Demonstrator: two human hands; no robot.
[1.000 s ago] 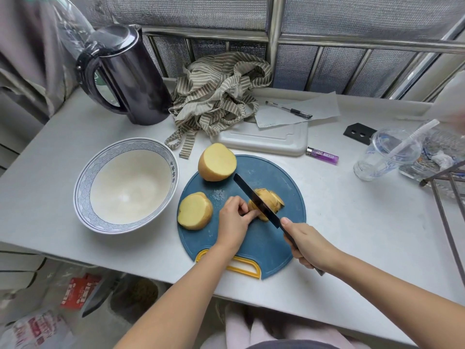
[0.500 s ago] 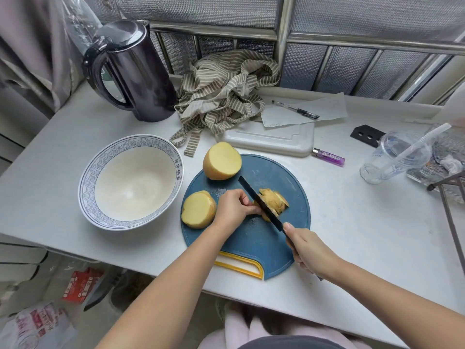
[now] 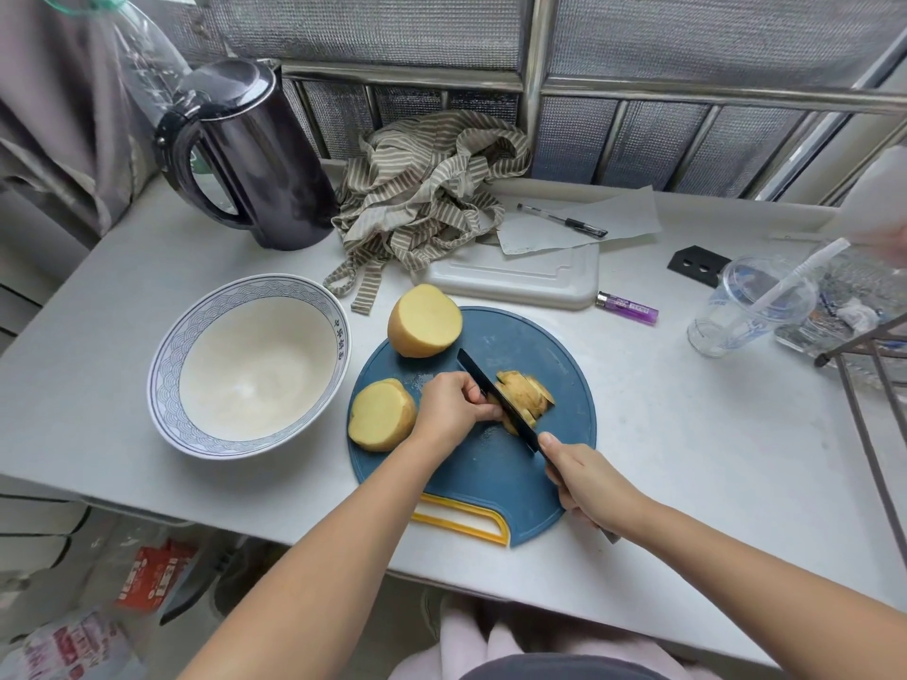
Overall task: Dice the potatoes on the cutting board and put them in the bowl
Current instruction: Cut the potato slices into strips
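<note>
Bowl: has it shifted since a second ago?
No. The bowl sits just left of the blue cutting board, same narrow gap as before.

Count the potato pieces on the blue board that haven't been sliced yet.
2. One half sits at the cutting board's far edge; the other half lies at its left edge, beside the bowl. A third, sliced piece is under the knife, partly hidden by the left hand.

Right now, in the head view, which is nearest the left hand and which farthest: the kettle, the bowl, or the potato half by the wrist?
1. Potato half: just left of the left hand.
2. Bowl: further left.
3. Kettle: far back left.
</note>
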